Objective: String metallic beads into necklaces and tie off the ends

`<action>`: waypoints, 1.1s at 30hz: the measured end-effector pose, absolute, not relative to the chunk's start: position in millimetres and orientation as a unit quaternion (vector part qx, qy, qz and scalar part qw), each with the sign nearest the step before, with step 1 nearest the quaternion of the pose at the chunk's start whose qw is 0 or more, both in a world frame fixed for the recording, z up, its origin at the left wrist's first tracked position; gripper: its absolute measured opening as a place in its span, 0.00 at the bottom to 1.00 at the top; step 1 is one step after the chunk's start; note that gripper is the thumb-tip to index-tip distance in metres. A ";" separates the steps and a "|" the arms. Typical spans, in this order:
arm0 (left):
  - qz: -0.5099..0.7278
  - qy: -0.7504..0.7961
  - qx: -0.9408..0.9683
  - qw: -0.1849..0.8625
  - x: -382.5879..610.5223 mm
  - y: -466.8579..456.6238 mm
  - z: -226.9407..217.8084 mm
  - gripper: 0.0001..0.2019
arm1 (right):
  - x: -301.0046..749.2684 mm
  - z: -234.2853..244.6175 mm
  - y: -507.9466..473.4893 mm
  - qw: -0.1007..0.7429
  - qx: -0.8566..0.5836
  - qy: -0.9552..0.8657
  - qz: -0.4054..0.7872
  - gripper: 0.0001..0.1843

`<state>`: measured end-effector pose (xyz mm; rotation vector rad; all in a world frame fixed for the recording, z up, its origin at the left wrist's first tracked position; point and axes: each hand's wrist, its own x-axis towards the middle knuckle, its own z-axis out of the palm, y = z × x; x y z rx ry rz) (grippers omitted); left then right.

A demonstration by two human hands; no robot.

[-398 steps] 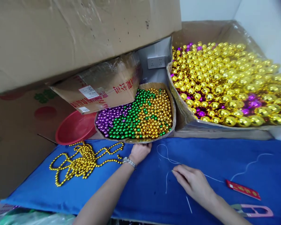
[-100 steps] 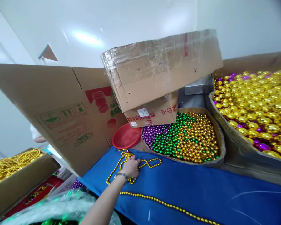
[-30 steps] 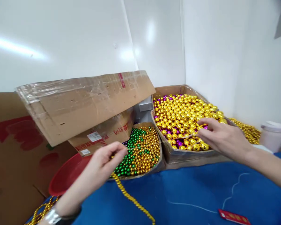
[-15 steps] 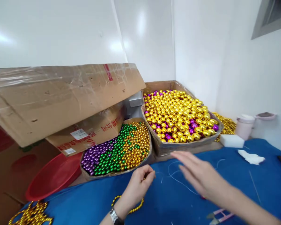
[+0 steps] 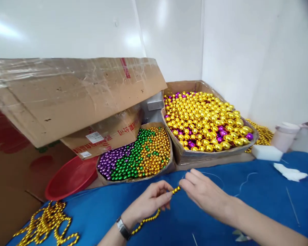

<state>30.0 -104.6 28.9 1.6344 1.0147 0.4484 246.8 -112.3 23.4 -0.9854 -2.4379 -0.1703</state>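
My left hand [image 5: 149, 202], with a watch on the wrist, pinches the end of a gold bead strand [image 5: 146, 220] that trails back under the wrist. My right hand [image 5: 204, 194] meets it from the right, fingertips closed at the strand's tip [image 5: 176, 189]; a thin white thread [image 5: 215, 175] runs off behind it, and whether the fingers hold it is unclear. Both hands hover over the blue cloth [image 5: 261, 198], just in front of a small cardboard tray [image 5: 169, 168] of purple, green and gold beads [image 5: 135, 157].
A large carton [image 5: 192, 160] of big gold and purple balls [image 5: 207, 119] sits behind right. Tilted cardboard boxes [image 5: 66, 92] overhang a red bowl [image 5: 69, 177] at left. A heap of gold strands [image 5: 47, 225] lies front left. White foam [image 5: 265, 152], tissue [image 5: 290, 172] and cups [image 5: 284, 135] stand right.
My right hand has swept left and closed on the strand's tip beside the left hand. The left hand has lifted the strand's end a little. The view has shifted slightly right.
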 end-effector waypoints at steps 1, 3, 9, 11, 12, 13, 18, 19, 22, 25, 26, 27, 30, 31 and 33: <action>0.166 0.434 0.700 0.543 20.1 -104.0 26.2 0.16 | 252.1 29.1 -109.4 0.252 -0.361 -0.895 -0.067 0.12; 0.137 0.457 0.711 0.517 -4.7 -101.6 21.5 0.17 | 263.3 37.6 -101.2 0.269 -0.366 -0.888 -0.068 0.13; 0.197 0.558 0.725 0.354 -99.2 -79.9 67.6 0.15 | 262.8 41.2 -77.2 0.343 -0.391 -0.853 -0.033 0.12; 0.241 0.589 0.721 0.273 -121.3 -75.3 105.6 0.14 | 246.5 40.9 -76.0 0.361 -0.397 -0.843 -0.019 0.12; 0.270 0.603 0.722 0.206 -128.4 -76.1 124.5 0.14 | 237.9 41.0 -76.7 0.371 -0.401 -0.838 -0.011 0.13; 0.296 0.608 0.734 0.066 -132.8 -79.3 140.9 0.14 | 230.3 40.8 -78.1 0.379 -0.404 -0.832 -0.004 0.13; 0.238 0.592 0.765 -0.089 -132.9 -116.4 140.3 0.17 | 223.7 18.1 -96.1 0.361 -0.407 -0.838 0.049 0.13; 0.211 0.592 0.777 -0.033 -132.7 -124.7 121.7 0.16 | 227.5 7.3 -102.7 0.342 -0.408 -0.844 0.064 0.12; 0.129 0.589 0.787 0.133 -135.3 -148.5 50.2 0.11 | 239.3 -31.1 -128.5 0.277 -0.419 -0.858 0.106 0.12; 0.098 0.586 0.764 0.251 -139.3 -169.2 -10.1 0.10 | 247.5 -63.5 -154.7 0.222 -0.440 -0.859 0.136 0.14; 0.092 0.581 0.761 0.275 -140.8 -174.7 -23.3 0.10 | 249.4 -71.1 -161.5 0.208 -0.450 -0.856 0.143 0.14; 0.082 0.574 0.761 0.291 -142.5 -179.4 -33.1 0.10 | 251.1 -77.0 -167.1 0.195 -0.461 -0.853 0.150 0.15; 0.055 0.556 0.768 0.314 -150.0 -189.8 -48.1 0.12 | 254.0 -87.6 -178.2 0.167 -0.487 -0.840 0.173 0.14; 0.047 0.552 0.768 0.319 -153.1 -192.5 -50.7 0.12 | 254.0 -89.9 -180.6 0.160 -0.490 -0.837 0.183 0.13; 0.052 0.558 0.768 0.309 -159.6 -197.3 -55.5 0.11 | 253.0 -94.4 -184.2 0.147 -0.496 -0.832 0.202 0.11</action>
